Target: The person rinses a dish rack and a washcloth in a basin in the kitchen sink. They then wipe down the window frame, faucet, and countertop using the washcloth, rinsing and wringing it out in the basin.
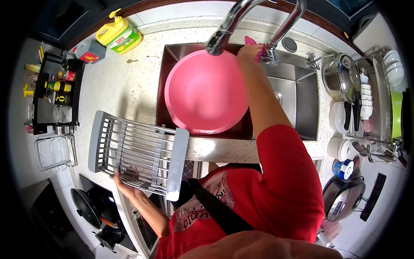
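My left hand (127, 186) is closed on the lower edge of a metal dish rack (140, 152) with grey plastic ends. The rack is tilted over the counter's front edge, left of the sink, and its bars partly hide my fingers. At the back of the sink, my right hand (249, 53) grips a bright pink cloth (249, 41) close to the base of the faucet (270, 52). My right forearm reaches across the right rim of a large pink basin (207, 93), which sits in the left sink bowl.
The right sink bowl (302, 103) is bare steel. A yellow detergent jug (120, 36) and a grey bottle (89, 52) stand at the back left. Bottles fill a black shelf (56, 97) at left. A pressure cooker (343, 77) and a dish stand (379, 95) are at right.
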{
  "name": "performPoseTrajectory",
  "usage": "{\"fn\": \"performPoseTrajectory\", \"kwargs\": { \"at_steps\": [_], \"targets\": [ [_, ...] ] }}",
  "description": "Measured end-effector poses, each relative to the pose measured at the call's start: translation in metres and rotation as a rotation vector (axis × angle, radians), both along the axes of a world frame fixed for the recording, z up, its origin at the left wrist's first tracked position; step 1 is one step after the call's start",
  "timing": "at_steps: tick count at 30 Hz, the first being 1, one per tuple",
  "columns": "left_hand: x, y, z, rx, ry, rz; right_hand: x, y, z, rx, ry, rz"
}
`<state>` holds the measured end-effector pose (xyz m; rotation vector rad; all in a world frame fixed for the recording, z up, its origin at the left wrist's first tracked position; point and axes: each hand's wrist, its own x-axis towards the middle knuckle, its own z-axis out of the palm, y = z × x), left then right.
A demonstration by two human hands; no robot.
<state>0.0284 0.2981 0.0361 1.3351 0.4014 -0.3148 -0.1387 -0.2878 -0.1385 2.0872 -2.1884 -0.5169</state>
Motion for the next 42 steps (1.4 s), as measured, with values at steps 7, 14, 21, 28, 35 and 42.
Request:
{"fn": "performPoseTrajectory", "kwargs": {
  "at_steps": [7, 14, 21, 28, 35, 42],
  "targets": [
    [0.002, 0.034, 0.0, -0.019, -0.013, -0.044, -0.037, 0.033, -0.006, -0.414, -0.137, 0.441],
    [0.013, 0.037, -0.004, -0.063, 0.005, -0.034, -0.069, 0.068, -0.024, -0.641, -0.415, 0.601],
    [0.013, -0.002, -0.001, -0.075, -0.044, -0.249, -0.127, 0.188, 0.022, -0.44, -0.363, 0.776],
    [-0.001, -0.082, -0.008, -0.063, 0.025, -0.513, -0.185, 0.321, 0.04, -0.243, -0.664, 0.717],
    [-0.068, -0.166, -0.001, -0.062, 0.201, -0.957, -0.236, 0.321, 0.084, 0.117, -1.371, 0.087],
    [-0.174, -0.239, -0.023, -0.106, 0.271, -1.248, -0.325, 0.314, 0.151, -0.295, -1.786, -0.177]
  ]
}}
